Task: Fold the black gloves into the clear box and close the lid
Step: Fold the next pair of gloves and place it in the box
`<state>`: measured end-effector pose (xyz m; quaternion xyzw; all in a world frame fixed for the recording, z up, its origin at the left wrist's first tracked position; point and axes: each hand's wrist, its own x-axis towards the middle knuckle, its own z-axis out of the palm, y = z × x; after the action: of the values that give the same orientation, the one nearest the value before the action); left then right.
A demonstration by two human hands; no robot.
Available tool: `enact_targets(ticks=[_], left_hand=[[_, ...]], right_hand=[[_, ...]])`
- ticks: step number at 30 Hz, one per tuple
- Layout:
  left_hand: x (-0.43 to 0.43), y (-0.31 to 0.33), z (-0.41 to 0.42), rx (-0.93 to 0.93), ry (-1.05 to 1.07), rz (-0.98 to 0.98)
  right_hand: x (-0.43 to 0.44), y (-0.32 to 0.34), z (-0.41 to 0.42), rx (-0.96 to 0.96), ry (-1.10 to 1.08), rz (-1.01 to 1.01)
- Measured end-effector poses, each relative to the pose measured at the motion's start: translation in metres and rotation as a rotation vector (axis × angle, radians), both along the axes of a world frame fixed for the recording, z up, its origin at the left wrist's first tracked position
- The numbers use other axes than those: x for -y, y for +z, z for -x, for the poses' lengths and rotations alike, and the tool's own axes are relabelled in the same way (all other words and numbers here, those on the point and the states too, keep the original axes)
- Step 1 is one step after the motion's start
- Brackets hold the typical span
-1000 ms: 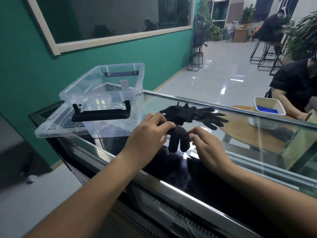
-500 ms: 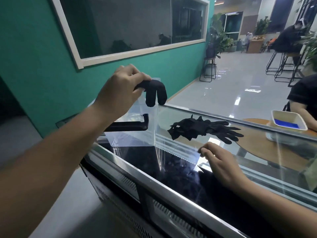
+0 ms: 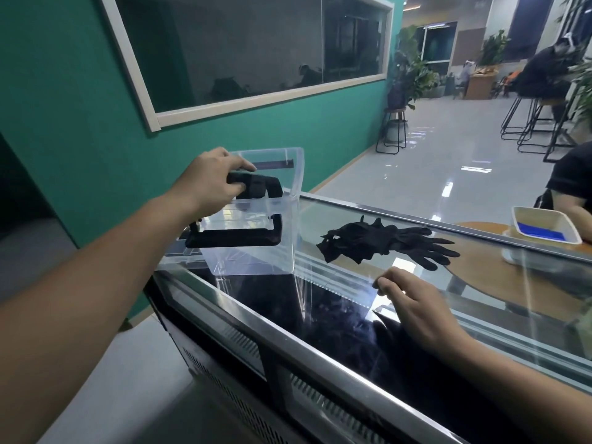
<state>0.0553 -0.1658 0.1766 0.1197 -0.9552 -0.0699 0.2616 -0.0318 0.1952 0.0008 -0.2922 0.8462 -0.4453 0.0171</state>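
A clear plastic box (image 3: 290, 248) with a black handle (image 3: 234, 241) stands at the left end of the glass counter (image 3: 352, 318). Its clear lid (image 3: 174, 259) lies under it, jutting out to the left. My left hand (image 3: 211, 179) grips a folded black glove (image 3: 258, 186) at the box's open top. Several loose black gloves (image 3: 378, 241) lie in a pile on the glass to the right of the box. My right hand (image 3: 413, 302) rests on the glass in front of that pile, fingers loosely curled, holding nothing.
A white tray (image 3: 525, 216) with something blue in it sits on a round wooden table (image 3: 480, 277) seen beyond the glass. A seated person's arm (image 3: 573, 206) is at the far right. The green wall (image 3: 80, 123) runs along the left.
My left hand lifted the folded glove off the counter, carried it left and up, then lowered it to the box's top. My right hand let go and stayed on the glass.
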Motion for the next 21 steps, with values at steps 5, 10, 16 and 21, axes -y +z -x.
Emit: enact_targets(ticks=[5,10,16,21], left_hand=[[-0.012,-0.001,-0.004,-0.047,-0.028,-0.001],[-0.05,-0.006,-0.004,-0.215,-0.144,0.022],[-0.111,-0.04,0.007,-0.311,-0.305,0.049],[-0.144,-0.087,0.024,-0.253,-0.438,0.075]], right_hand=[[0.001,0.0,0.0,-0.001,-0.002,-0.001],[0.001,0.0,0.0,-0.001,-0.003,-0.004],[0.0,0.001,-0.001,0.007,-0.009,-0.006],[0.0,0.0,0.001,0.005,0.0,-0.01]])
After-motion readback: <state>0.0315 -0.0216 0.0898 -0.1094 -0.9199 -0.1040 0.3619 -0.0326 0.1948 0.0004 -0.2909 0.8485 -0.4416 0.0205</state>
